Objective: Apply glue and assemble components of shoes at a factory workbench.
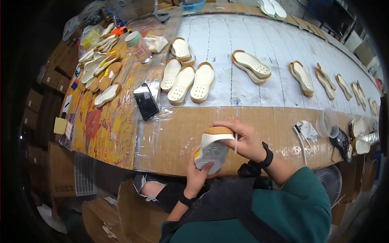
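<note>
The left hand and right hand grip a shoe sole, right of the phone and nearer the body. The right hand also holds a thin pen.

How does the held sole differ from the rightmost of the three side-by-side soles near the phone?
The held sole is up in the left hand and right hand; the rightmost sole rests on the white surface. The held sole is tilted; the rightmost sole lies roughly flat, holed face up. Both show white with tan parts.
</note>
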### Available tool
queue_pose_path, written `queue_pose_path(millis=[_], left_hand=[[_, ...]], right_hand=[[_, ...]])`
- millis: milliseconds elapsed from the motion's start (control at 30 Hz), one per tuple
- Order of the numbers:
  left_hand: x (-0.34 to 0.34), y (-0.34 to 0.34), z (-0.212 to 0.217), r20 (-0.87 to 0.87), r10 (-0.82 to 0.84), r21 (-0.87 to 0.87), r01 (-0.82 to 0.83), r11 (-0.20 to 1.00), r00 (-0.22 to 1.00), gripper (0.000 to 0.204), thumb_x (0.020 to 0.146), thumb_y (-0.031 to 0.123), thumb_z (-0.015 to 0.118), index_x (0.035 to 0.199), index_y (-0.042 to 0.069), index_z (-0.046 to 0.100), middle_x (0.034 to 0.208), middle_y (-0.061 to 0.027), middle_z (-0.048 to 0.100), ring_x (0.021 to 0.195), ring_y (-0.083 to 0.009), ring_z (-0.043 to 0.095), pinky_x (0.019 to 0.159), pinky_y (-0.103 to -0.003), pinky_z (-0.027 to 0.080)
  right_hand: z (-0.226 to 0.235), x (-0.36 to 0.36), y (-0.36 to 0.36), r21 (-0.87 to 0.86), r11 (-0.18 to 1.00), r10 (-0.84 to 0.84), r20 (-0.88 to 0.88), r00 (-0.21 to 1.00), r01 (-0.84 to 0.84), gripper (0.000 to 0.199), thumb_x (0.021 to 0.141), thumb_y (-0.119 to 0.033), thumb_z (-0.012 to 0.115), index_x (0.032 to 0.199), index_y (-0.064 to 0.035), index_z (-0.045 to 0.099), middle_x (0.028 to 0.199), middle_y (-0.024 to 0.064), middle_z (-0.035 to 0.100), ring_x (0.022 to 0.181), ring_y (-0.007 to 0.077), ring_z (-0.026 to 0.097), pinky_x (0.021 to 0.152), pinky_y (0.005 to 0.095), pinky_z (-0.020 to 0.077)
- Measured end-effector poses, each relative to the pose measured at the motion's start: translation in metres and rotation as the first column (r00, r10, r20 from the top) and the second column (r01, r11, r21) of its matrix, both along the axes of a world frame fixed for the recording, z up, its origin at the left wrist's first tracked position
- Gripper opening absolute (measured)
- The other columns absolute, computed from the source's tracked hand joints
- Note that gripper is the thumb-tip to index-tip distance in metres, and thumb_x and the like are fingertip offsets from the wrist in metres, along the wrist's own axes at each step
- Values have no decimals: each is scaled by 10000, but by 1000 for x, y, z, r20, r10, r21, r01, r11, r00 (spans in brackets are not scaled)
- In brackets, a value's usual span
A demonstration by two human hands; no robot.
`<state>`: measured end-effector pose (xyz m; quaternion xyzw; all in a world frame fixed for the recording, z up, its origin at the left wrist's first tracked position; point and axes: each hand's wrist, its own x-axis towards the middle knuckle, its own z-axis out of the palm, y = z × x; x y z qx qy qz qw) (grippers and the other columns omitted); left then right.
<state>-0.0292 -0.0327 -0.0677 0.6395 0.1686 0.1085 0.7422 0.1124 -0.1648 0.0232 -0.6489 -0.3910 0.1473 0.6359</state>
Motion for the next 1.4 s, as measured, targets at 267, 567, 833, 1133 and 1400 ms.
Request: queue_pose_path(millis=[267,567,833,1133,1400], left_hand=[[0,8,-32,-67,40,150,-30,988,997,632,704,70,663,1216,-16,301,1099,-149,479,987,-219,490,839,-310,399],[10,21,-1,-240,-13,604,160,781,971,496,758,224,611,1144,-21,419,957,-167,480,810,-275,518,675,-326,423],[15,60,16,-74,66,392,-32,919,995,469,782,152,593,1176,-34,419,1194,-166,386,974,-245,492,805,-296,422],[35,53,119,228,-54,371,-35,928,972,370,858,105,491,1203,-12,422,960,-35,549,779,-63,493,700,-198,425],[17,55,121,71,-345,-18,347,938,936,356,863,163,483,1187,20,456,776,2,551,650,-54,540,565,-180,466]], right_hand=[[-15,29,28,-7,988,135,-420,897,-152,347,762,-183,624,1072,-44,553,877,67,621,752,84,552,655,243,456],[-146,213,143,-343,625,-629,312,713,701,473,759,-274,578,1051,76,447,925,247,562,849,359,561,733,358,456],[-81,193,144,-174,864,-504,-311,806,473,255,747,-150,529,864,75,561,722,144,604,622,199,604,546,296,493],[34,12,31,-216,976,68,205,976,-23,323,782,-290,603,631,-6,573,487,6,482,475,36,418,441,208,358],[14,4,3,-45,906,363,-424,830,-420,320,869,-266,474,727,4,572,636,-21,523,583,44,461,524,205,403]])
